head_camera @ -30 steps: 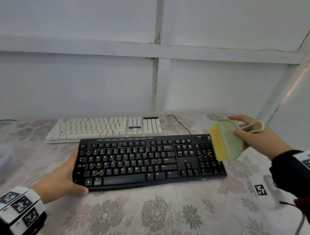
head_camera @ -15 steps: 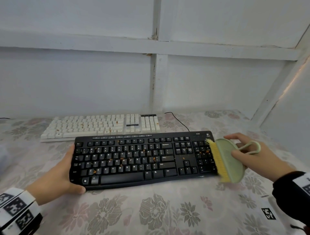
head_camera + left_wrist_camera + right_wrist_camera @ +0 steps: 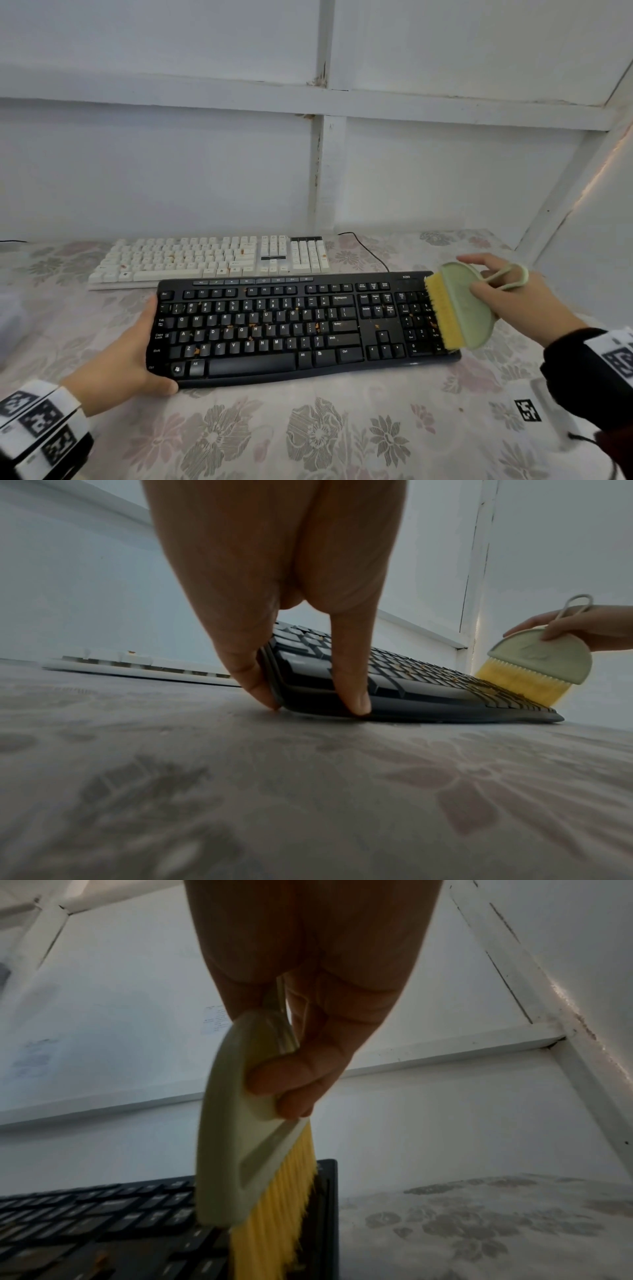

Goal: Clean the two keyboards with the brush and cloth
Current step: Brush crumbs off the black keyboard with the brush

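- Black keyboard (image 3: 274, 329): full-size, lies flat on the floral tablecloth (image 3: 308, 438), nearest the person; orange crumbs scattered over the letter keys and the numeric pad
- White keyboard (image 3: 209, 260): lies just behind the black one, parallel to it, close to the white wall (image 3: 154, 164); a few orange specks on its keys; a black cable (image 3: 368, 248) runs from its right rear toward the black keyboard's back edge
- Brush (image 3: 460, 308): pale green half-round body with a loop handle and yellow bristles; bristles point down-left and touch the numeric pad at the black keyboard's right end; in the right wrist view the bristles (image 3: 274, 1218) rest on the keys by the right edge
- Right hand (image 3: 507, 294): grasps the brush body, thumb on the near face, fingers curled over the far face, loop handle lying across the back of the hand
- Left hand (image 3: 116, 363): holds the black keyboard's left end, thumb (image 3: 349, 669) curled over the front corner, fingers (image 3: 246, 669) pressed against the left edge, fingertips down on the tablecloth
- Wrist bands: white with black square markers, one on each forearm; black sleeve on the right arm
- Cloth: not visible in any view
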Available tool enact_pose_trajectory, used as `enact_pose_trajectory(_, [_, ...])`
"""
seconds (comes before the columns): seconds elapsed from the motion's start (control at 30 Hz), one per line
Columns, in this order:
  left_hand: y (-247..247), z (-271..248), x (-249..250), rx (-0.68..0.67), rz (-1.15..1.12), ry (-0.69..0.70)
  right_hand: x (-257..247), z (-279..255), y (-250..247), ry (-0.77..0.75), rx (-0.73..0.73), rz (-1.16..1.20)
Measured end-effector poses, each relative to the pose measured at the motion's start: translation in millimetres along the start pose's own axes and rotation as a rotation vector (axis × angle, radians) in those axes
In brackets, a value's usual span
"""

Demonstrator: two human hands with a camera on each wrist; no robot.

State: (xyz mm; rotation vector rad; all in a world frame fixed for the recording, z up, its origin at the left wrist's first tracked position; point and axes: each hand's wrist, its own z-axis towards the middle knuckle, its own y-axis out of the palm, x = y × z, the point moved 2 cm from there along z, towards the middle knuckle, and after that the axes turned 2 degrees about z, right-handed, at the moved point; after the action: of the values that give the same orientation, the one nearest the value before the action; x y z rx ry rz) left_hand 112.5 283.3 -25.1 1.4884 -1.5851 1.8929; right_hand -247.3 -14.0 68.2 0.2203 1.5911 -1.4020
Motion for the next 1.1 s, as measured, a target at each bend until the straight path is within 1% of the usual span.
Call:
enact_pose_trajectory(0.13, [0.6,-0.3,0.4,0.009,0.038,-0.014,10.3,-24.4,4.0,0.019,-0.098,-0.028])
enact_pose_trajectory(0.23, [2.8,-0.2,2.7,0.019,0.054,-0.052,9.3,-34.7,-0.8,0.021,-0.133,-0.014])
enact_pose_trajectory(0.3, [2.7,-0.1,1.1,0.012,0.065,-0.087,3.0,-33.9,-7.5,0.009,-0.110,0.002])
enact_pose_trajectory(0.43, [0.0,-0.8,-3.1,0.001,0.088,-0.149,-10.2,-16.5,-16.0,-0.047,0.020,0.042])
enact_pose_trajectory(0.53, [0.6,-0.7,-1.0,0.014,0.097,-0.137,-16.2,2.0,-9.6,-0.073,0.077,0.051])
enact_pose_trajectory(0.67, [2.0,-1.1,1.0,0.022,0.095,-0.103,-17.4,12.7,5.8,-0.060,0.053,0.049])
enact_pose_trajectory(0.77, [2.0,-1.2,0.1,0.018,0.092,-0.099,-10.3,1.8,13.6,-0.039,0.015,-0.001])
enact_pose_trajectory(0.9, [0.9,0.8,-3.7,0.011,0.082,-0.079,-1.6,-25.5,18.9,-0.023,-0.093,-0.031])
enact_pose_trajectory(0.97, [-0.1,1.5,-5.4,0.014,0.076,-0.071,-3.2,-33.5,16.2,-0.014,-0.122,-0.043])
enact_pose_trajectory(1.03, [-0.9,2.8,-6.2,0.016,0.072,-0.066,-8.8,-33.4,9.7,-0.028,-0.098,-0.045])
enact_pose_trajectory(1.1, [-2.0,4.5,-9.0,0.017,0.058,-0.063,-15.4,-26.2,2.1,-0.055,-0.027,-0.030])
